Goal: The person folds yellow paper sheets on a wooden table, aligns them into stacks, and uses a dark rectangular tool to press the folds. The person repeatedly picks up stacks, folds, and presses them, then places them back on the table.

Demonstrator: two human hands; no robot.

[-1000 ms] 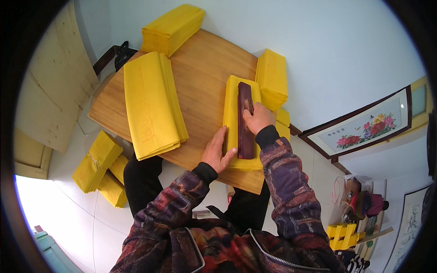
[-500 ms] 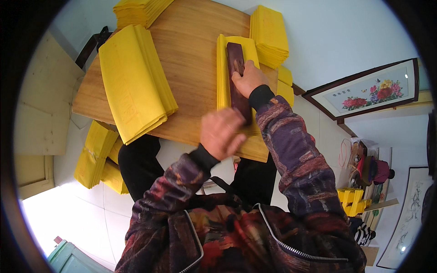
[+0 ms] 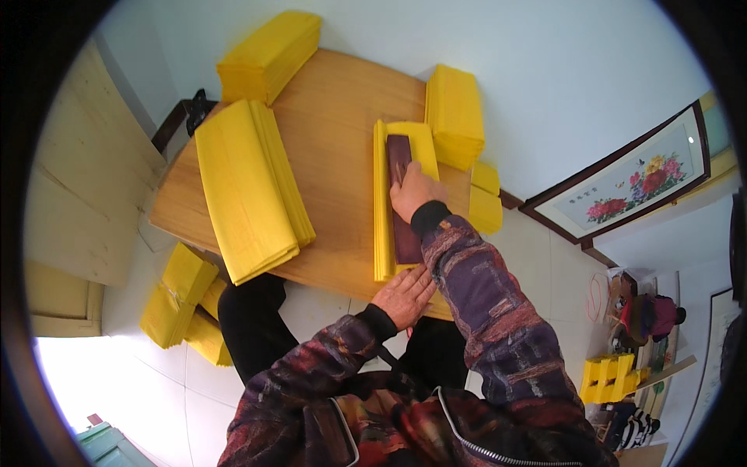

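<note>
A long dark reddish-brown wooden block (image 3: 405, 237) lies lengthwise on a stack of folded yellow paper (image 3: 380, 226) on the right side of the table. My right hand (image 3: 417, 193) is closed on the block near its middle, the thumb against a raised part on top. My left hand (image 3: 405, 297) rests at the near end of that stack, fingers stretched out and pressing against the paper's edge by the table's front rim. A larger folded yellow paper bundle (image 3: 243, 183) lies to the left, overhanging the front edge.
More yellow paper stacks stand at the table's back left (image 3: 272, 58) and back right (image 3: 454, 117). Tied yellow bundles (image 3: 173, 300) sit on the floor at left. The wooden table (image 3: 334, 148) is against a wall; a framed flower picture (image 3: 622, 183) leans at right.
The view has tilted, so the table appears lower. My left hand, blurred beside the block before, now lies flat at the stack's near end. My right hand still grips the block.
</note>
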